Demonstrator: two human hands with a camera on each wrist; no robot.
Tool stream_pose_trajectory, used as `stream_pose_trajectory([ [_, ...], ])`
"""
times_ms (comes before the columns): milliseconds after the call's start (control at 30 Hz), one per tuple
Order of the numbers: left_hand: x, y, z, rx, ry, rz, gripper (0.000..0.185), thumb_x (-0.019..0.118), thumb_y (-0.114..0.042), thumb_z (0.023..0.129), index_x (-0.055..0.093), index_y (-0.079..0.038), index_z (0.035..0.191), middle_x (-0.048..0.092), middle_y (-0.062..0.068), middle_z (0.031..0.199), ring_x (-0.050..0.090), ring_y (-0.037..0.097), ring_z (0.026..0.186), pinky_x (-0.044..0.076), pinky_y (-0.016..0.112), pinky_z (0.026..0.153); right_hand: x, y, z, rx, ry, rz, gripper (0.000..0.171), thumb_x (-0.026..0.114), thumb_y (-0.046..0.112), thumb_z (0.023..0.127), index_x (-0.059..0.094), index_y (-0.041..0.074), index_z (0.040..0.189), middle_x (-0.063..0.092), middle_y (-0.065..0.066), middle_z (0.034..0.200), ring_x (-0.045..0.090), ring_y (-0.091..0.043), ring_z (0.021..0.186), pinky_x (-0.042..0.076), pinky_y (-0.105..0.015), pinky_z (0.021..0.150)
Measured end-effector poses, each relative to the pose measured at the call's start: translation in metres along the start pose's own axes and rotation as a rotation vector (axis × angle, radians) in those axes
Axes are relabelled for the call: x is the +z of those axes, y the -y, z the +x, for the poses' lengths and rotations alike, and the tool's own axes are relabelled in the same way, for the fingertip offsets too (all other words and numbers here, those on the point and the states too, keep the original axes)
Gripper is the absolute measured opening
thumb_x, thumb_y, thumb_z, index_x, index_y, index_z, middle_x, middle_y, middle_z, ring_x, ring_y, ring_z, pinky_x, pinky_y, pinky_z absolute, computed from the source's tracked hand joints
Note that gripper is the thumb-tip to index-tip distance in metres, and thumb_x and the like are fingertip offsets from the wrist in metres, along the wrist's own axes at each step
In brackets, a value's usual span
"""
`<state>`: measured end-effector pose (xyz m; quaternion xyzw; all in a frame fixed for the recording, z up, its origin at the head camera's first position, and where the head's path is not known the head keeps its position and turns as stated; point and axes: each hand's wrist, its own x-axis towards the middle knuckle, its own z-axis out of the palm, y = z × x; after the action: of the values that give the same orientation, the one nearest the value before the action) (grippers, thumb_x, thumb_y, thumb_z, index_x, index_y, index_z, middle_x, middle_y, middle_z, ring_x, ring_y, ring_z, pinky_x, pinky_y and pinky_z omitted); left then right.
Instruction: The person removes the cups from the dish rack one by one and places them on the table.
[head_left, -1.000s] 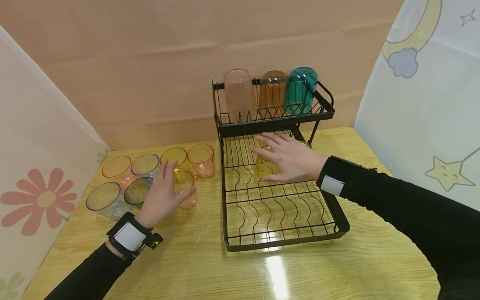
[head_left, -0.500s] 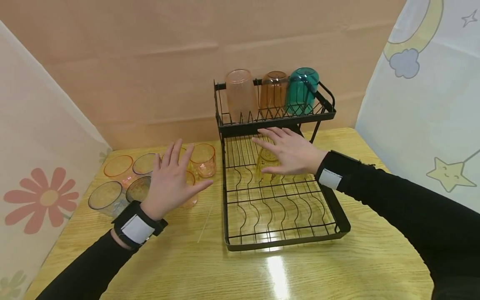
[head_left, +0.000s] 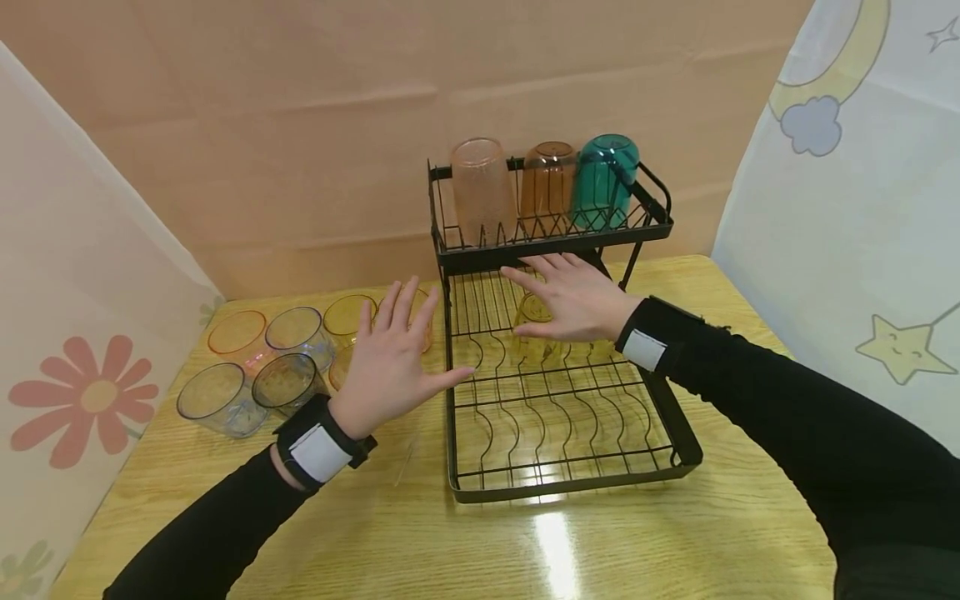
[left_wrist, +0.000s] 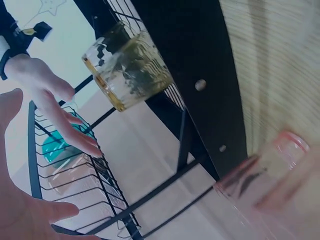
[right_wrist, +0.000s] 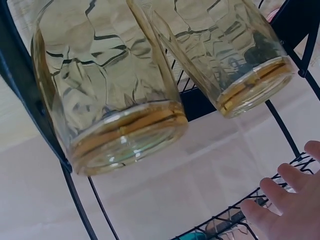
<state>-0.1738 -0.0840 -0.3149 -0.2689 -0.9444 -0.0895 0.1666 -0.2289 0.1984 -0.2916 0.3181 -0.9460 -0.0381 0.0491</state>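
Note:
My left hand [head_left: 390,367], fingers spread, holds nothing and hovers between the glasses on the table and the left edge of the black dish rack [head_left: 570,479]. It hides some of the glasses behind it. Over the rack's lower tier my right hand [head_left: 581,302] is stretched out with fingers apart, holding nothing. An upside-down yellow glass [head_left: 534,310] stands below its fingers. In the right wrist view two yellow glasses show side by side, a nearer glass [right_wrist: 110,90] and a farther glass [right_wrist: 227,55].
Upside down on the upper tier are a pink glass [head_left: 482,196], a brown glass [head_left: 549,183] and a teal glass [head_left: 606,183]. Several upright glasses stand at left, among them a dark grey glass [head_left: 285,383] and a blue-rimmed glass [head_left: 300,329]. A thin pale strip [head_left: 405,462] lies nearby.
My left hand has moved right, away from over the upright glasses to the rack's left edge, its fingers spreading. The right hand has lifted a little off the yellow glass, which stays put.

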Motion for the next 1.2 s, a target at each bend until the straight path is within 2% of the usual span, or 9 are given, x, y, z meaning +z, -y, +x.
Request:
stream_pose_trajectory([
  [267, 0.008, -0.015, 0.007, 0.013, 0.024, -0.032, 0.106, 0.057, -0.077, 0.077, 0.024, -0.015, 0.155, 0.016, 0.019, 0.158, 0.011, 0.038, 0.145, 0.008, 0.065, 0.109, 0.007, -0.002, 0.008, 0.048, 0.023, 0.047, 0.088, 0.049, 0.068, 0.089, 0.021, 0.019, 0.156, 0.030, -0.021, 0.153, 0.027, -0.040, 0.139, 0.020, -0.057, 0.111],
  [433, 0.014, -0.027, 0.008, 0.007, 0.056, -0.040, 0.105, 0.055, -0.078, 0.078, 0.023, -0.016, 0.156, 0.015, 0.018, 0.159, 0.010, 0.037, 0.145, 0.011, 0.064, 0.109, 0.020, -0.003, 0.014, 0.057, 0.014, 0.063, 0.087, 0.049, 0.068, 0.089, 0.025, 0.018, 0.156, 0.026, -0.020, 0.155, 0.024, -0.040, 0.140, 0.025, -0.060, 0.107],
  [633, 0.025, -0.038, 0.011, 0.008, 0.081, -0.062, 0.104, 0.053, -0.079, 0.078, 0.023, -0.016, 0.156, 0.015, 0.017, 0.159, 0.010, 0.037, 0.145, 0.012, 0.065, 0.109, 0.038, -0.001, 0.019, 0.089, 0.049, 0.101, 0.085, 0.047, 0.066, 0.091, 0.026, 0.014, 0.155, 0.022, -0.020, 0.156, 0.022, -0.042, 0.141, 0.031, -0.060, 0.105],
  [833, 0.028, -0.046, 0.014, -0.002, 0.091, -0.083, 0.104, 0.050, -0.080, 0.079, 0.023, -0.016, 0.156, 0.013, 0.016, 0.160, 0.009, 0.035, 0.145, 0.006, 0.062, 0.110, 0.052, 0.004, 0.024, 0.144, 0.077, 0.119, 0.081, 0.043, 0.064, 0.095, 0.030, 0.010, 0.153, 0.026, -0.023, 0.154, 0.029, -0.043, 0.137, 0.043, -0.057, 0.095],
  [967, 0.029, -0.050, 0.016, 0.001, 0.081, -0.071, 0.104, 0.050, -0.080, 0.078, 0.023, -0.015, 0.155, 0.017, 0.016, 0.159, 0.013, 0.036, 0.145, 0.004, 0.061, 0.111, 0.056, 0.006, 0.026, 0.176, 0.072, 0.116, 0.078, 0.040, 0.063, 0.096, 0.036, 0.008, 0.150, 0.036, -0.024, 0.148, 0.037, -0.043, 0.132, 0.046, -0.056, 0.092],
  [1200, 0.033, -0.057, 0.019, -0.002, 0.102, -0.099, 0.105, 0.053, -0.079, 0.078, 0.023, -0.015, 0.155, 0.017, 0.016, 0.159, 0.012, 0.036, 0.145, 0.010, 0.063, 0.110, 0.059, 0.007, 0.027, 0.151, -0.004, 0.053, 0.060, 0.043, 0.051, 0.101, 0.053, 0.004, 0.136, 0.053, -0.022, 0.130, 0.053, -0.039, 0.116, 0.049, -0.053, 0.087],
])
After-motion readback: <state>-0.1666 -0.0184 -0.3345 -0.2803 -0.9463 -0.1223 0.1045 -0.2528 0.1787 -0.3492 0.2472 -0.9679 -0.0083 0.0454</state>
